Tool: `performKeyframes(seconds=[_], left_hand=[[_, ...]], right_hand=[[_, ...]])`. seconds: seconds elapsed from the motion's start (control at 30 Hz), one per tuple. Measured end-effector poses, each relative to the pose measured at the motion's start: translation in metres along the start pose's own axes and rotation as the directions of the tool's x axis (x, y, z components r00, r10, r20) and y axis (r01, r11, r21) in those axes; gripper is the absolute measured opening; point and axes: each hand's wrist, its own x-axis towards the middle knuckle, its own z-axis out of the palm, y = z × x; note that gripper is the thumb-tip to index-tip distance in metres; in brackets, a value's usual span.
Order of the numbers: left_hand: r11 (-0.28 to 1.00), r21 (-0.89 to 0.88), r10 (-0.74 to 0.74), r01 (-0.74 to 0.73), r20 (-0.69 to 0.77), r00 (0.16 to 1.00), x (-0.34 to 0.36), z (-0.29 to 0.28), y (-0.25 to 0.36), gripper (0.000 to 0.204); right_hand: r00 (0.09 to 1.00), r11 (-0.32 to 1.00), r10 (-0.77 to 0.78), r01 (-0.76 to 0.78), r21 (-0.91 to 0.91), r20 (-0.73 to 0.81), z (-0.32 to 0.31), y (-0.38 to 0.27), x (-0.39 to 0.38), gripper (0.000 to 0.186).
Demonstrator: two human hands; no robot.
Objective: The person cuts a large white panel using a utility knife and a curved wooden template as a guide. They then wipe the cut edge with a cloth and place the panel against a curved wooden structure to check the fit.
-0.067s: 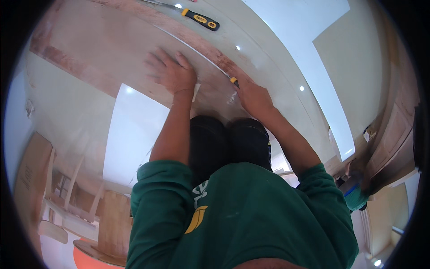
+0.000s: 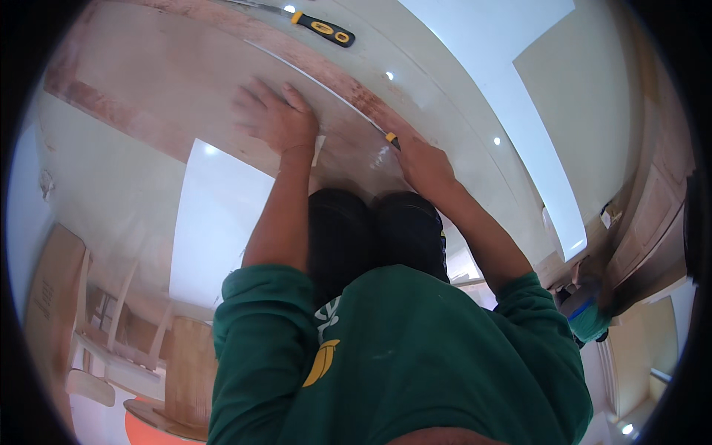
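My left hand [image 2: 278, 122] lies palm down on the dusty brown floor [image 2: 178, 74], fingers spread and slightly blurred, holding nothing. To its right, my right hand [image 2: 426, 167] is closed around a hand tool with a yellow collar and dark handle [image 2: 392, 139]. A thin pale line [image 2: 315, 80] runs from the tool's front toward the upper left; I cannot tell if all of it is the tool's blade. Farther off, a second tool with a black and yellow handle [image 2: 323, 30] and metal shaft rests on the floor.
A white sheet [image 2: 219, 215] lies left of my left forearm. Another long white sheet [image 2: 519, 119] curves along the right side. Wooden furniture [image 2: 189, 371] stands at lower left, a cardboard box [image 2: 55, 278] beside it. Wooden panels [image 2: 649, 208] line the far right.
My right hand and its tool have shifted slightly right and back toward me along the pale line. My left hand stays in place on the floor while the whole view drifts a little.
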Motion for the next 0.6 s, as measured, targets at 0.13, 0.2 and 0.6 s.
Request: performKeyframes(seconds=[0.13,0.2,0.6], left_hand=[[1.000,0.006,0.016,-0.016,-0.005,1.000,0.003,0.001,0.000,0.069],[1.000,-0.002,0.021,-0.021,-0.019,1.000,0.007,0.004,0.001,0.069],[0.998,0.055,0.011,-0.008,-0.043,0.999,0.010,0.007,0.000,0.070]], right_hand=[[0.999,0.995,0.034,-0.031,-0.094,0.035,0.016,0.036,-0.025,0.028],[0.992,0.993,0.081,-0.073,-0.088,0.099,0.015,0.046,-0.032,0.027],[0.980,0.982,0.165,-0.152,0.109,-0.115,-0.037,0.001,-0.005,0.023]])
